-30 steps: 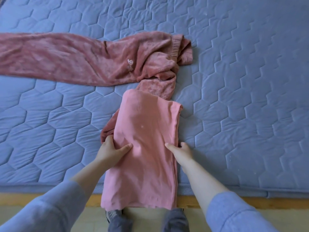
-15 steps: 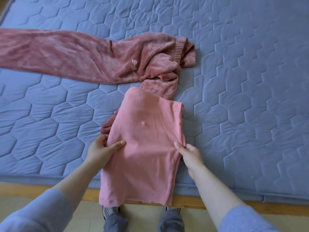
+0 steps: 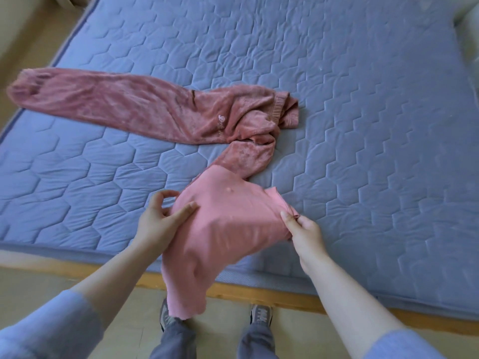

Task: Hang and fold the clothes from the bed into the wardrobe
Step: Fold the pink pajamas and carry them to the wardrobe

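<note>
1. The pink garment (image 3: 233, 224) lies folded at the 6 o'clock edge of the bed (image 3: 363, 125), and its lower end hangs past the wooden frame (image 3: 285, 296) toward the floor (image 3: 116, 307). The left hand (image 3: 160, 221) grips the garment's 9 o'clock edge, thumb on top and fingers curled beside it. The right hand (image 3: 305, 231) pinches the 3 o'clock edge between thumb and fingers.
2. The fold could open. The cloth is held only at its two side edges, so the loose hanging end would likely pull the layers apart if it is lifted quickly.
3. The right hand's pinch covers a small bunch of cloth. An inner layer may slip out, leaving the stack skewed.
4. The hanging end could brush the floor or the shoes (image 3: 260, 314) at 6 o'clock if the garment is drawn toward the person rather than raised.
5. The velour trousers (image 3: 129, 110) stretch from 9 o'clock to the bed's middle, and one leg runs under the pink garment's 12 o'clock end. Plush fabric clings, so lifting may drag that leg along and rumple both pieces.
</note>
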Tool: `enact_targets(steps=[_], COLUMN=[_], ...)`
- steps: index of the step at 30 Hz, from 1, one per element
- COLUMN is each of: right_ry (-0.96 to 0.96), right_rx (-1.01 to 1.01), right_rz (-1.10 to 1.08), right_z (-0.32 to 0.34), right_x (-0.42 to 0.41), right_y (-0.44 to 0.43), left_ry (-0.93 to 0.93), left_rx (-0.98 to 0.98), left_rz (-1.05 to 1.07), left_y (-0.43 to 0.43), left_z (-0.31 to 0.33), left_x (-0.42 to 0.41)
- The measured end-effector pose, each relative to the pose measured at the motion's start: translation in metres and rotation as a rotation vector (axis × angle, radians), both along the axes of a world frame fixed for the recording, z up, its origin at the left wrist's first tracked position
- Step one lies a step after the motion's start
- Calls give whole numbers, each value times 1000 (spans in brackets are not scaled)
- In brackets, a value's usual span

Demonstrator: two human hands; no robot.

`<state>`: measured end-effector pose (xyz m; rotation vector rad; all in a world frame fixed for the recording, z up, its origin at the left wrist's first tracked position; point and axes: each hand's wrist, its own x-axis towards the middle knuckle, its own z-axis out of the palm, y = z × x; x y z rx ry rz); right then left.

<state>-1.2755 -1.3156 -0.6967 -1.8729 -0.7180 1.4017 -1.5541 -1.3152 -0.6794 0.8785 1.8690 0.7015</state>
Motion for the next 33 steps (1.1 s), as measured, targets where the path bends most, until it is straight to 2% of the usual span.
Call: enact_targets(steps=[4,10,14,16,21,25,29,33], right_ry=[-64,-65,-21,-76,-240,-143,-46,278], right_rx=[-40,-237,-390,-429,-385,-297,-271,-327], right_rz=[116,175,155,159,137,8,-42,32], right_z=[34,59,44,27,-13,-34,-49,-54], right_x=[-1,-9,-13,-15,-27,-27,-29,-37], right_y=[-24,-62,-72,-70,-40,7,41,55], left_ry=[-20,21,87,118,93,-76,-204,-324], left_rx=[-92,-225,-416,-493,-464,-339,-285,-295], left_rz=[-7,9,-21,-71,-12,149,206,253], left_y=[-30,-86,-100,-94,-57,-12,22,41], left_z=[40,69,54,41,3,-14,-21,-37], left_x=[-12,-19,-22,-21,-11,-7,-3,0])
